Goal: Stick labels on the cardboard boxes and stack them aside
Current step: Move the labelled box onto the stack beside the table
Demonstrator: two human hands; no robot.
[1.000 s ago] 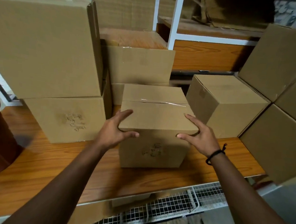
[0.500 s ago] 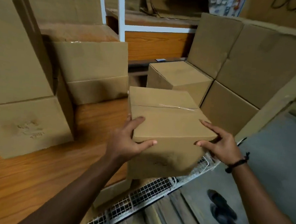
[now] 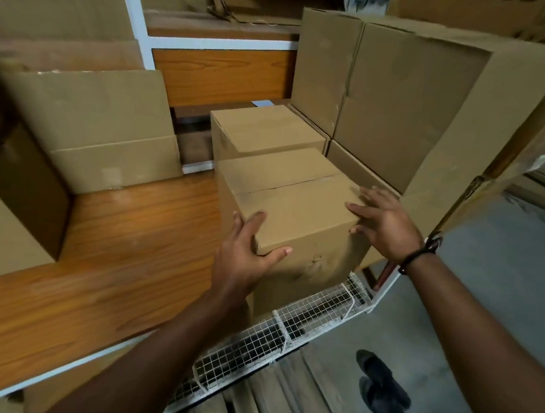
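Wood-grain bench [image 3: 126, 244] stretched before us, crowded with brown cartons. We held the cardboard box [image 3: 297, 208] at its right end, just in front of a second box [image 3: 263, 128] and beside a tall stack [image 3: 401, 102]. Our left hand [image 3: 245, 256] gripped the near left corner, fingers curled round the edge, thumb on the front face. Our right hand [image 3: 386, 224] pressed the near right corner, fingers straight and spread. Whether the box rested on anything, we could not tell.
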